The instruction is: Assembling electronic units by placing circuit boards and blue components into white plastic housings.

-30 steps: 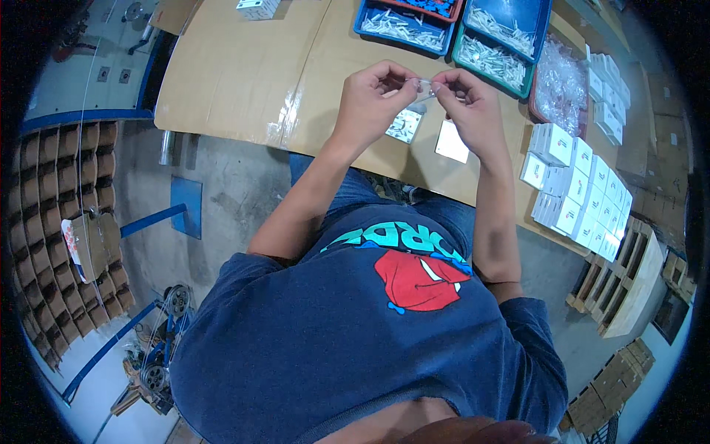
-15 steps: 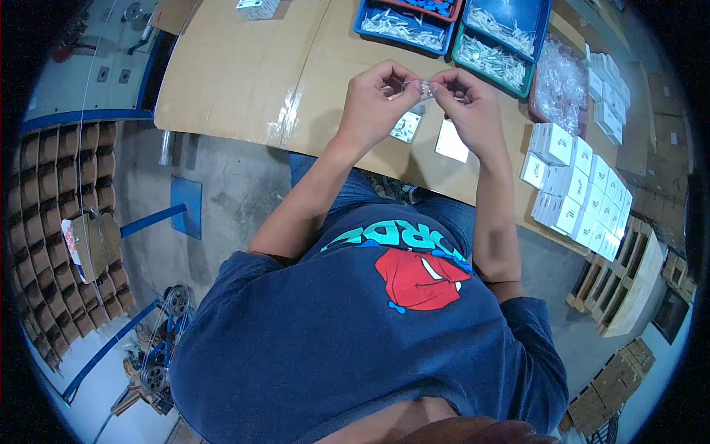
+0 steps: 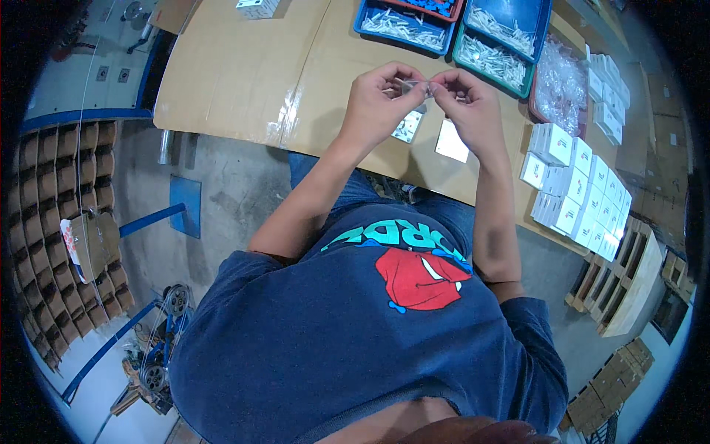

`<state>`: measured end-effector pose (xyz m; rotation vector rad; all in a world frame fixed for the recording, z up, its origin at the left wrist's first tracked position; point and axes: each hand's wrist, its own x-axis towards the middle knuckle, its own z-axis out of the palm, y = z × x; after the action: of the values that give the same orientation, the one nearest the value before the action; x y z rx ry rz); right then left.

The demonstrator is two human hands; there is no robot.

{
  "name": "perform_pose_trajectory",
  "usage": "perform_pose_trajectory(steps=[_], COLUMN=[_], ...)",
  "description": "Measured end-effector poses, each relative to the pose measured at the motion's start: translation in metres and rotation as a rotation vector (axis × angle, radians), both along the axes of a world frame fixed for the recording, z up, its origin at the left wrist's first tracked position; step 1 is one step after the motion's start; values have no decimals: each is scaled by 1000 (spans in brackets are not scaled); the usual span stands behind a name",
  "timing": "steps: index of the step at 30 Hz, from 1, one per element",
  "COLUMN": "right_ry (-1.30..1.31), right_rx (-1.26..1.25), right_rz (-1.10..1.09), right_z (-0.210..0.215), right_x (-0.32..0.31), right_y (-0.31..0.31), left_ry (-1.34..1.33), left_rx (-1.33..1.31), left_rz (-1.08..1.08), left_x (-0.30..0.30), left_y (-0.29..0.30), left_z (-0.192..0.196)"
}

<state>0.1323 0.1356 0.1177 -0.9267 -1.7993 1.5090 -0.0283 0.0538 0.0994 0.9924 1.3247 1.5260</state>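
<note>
Over the near edge of the cardboard-covered table, my left hand and my right hand meet, fingertips almost touching. Both pinch a small clear plastic bag, mostly hidden by the fingers. Beneath my left hand, partly covered by it, lies a small white box with dark and shiny spots on its face. A plain white flat piece, like a box lid, rests on the table beside it, under my right hand.
Blue trays and a green tray at the back hold small white parts. A red tray holds clear plastic bags. White boxes are stacked along the right edge. Another white box stands far left on the cardboard tabletop.
My fingertips have shifted slightly around the clear plastic bag, and less of it shows between them. The arms and the things on the table have stayed in place.
</note>
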Motion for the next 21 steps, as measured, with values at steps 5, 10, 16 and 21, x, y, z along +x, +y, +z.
perform_pose_trajectory(steps=[5,10,16,21], right_ry=[-11,-16,-84,-42], right_rx=[40,41,83,132], right_rz=[-1,-13,-71,-62], right_z=[-2,-1,-2,-12], right_x=[0,0,2,1], right_y=[0,0,4,0], left_ry=[92,23,1,47], left_rx=[-15,-2,13,-12], left_rz=[22,26,-5,5], left_x=[1,2,1,-1], left_y=[0,-1,0,0], left_z=[-1,1,3,-5])
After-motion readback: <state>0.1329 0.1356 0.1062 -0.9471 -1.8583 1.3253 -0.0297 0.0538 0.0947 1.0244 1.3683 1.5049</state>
